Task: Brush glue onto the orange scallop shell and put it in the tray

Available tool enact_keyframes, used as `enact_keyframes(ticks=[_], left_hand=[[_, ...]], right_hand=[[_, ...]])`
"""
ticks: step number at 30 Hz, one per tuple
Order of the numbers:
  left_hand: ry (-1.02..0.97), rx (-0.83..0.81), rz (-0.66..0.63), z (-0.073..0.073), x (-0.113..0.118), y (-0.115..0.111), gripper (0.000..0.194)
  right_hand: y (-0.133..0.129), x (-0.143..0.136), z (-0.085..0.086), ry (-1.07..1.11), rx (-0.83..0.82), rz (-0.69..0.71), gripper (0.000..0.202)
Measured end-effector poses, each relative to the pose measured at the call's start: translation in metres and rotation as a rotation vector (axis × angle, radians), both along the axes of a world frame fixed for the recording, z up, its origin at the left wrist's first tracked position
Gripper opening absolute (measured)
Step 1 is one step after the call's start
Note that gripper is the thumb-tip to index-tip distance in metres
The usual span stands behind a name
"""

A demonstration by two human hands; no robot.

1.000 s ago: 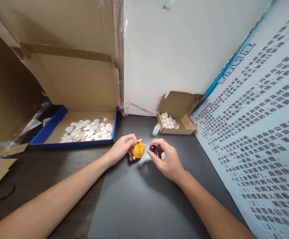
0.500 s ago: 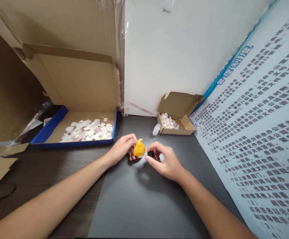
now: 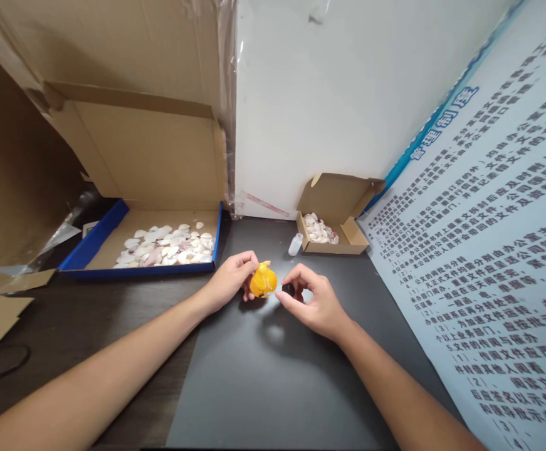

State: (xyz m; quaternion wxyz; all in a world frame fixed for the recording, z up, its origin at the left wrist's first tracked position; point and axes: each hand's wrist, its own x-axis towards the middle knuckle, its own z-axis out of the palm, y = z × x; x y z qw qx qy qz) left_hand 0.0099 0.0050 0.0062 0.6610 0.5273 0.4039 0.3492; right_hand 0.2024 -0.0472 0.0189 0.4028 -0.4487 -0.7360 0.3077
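Observation:
My left hand (image 3: pixel 229 283) pinches a bright orange-yellow shell (image 3: pixel 264 282) by its left edge, above the dark mat. The shell has a fan shape, with whitish marks low on its face. Close to its right side, my right hand (image 3: pixel 318 305) holds a small black cap (image 3: pixel 288 289) between thumb and fingers. A thin, pale tip seems to point from the cap toward the shell; whether it touches is too small to tell. Beyond the right hand, a small translucent whitish bottle (image 3: pixel 295 245) stands on the mat with no cap on it.
A blue-edged cardboard box (image 3: pixel 141 272) with several pale shells (image 3: pixel 169 244) lies open at the left. A smaller cardboard box (image 3: pixel 336 248) of shells stands at the back right. A white panel (image 3: pixel 310 125) and a printed sheet (image 3: pixel 489 250) border the grey mat (image 3: pixel 273 401).
The orange shell has turned so that more of its ribbed face shows. My right hand has drawn slightly right with the black cap, widening the gap to the shell.

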Motion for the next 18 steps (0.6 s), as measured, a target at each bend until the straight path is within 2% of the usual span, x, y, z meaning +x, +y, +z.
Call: enact_keyframes(ticks=[5, 12, 18], left_hand=[[-0.006, 0.004, -0.010, -0.0008, -0.0001, 0.0006, 0.026], [-0.029, 0.010, -0.010, -0.0018, 0.0002, 0.0000, 0.026], [-0.015, 0.011, -0.016, -0.0007, 0.0004, 0.0004, 0.026]], right_hand=[[0.0003, -0.0014, -0.0059, 0.053, 0.056, -0.071, 0.017], [-0.0032, -0.0035, -0.0038, -0.107, 0.021, 0.043, 0.015], [-0.0013, -0.0026, -0.0048, -0.003, 0.074, -0.034, 0.015]])
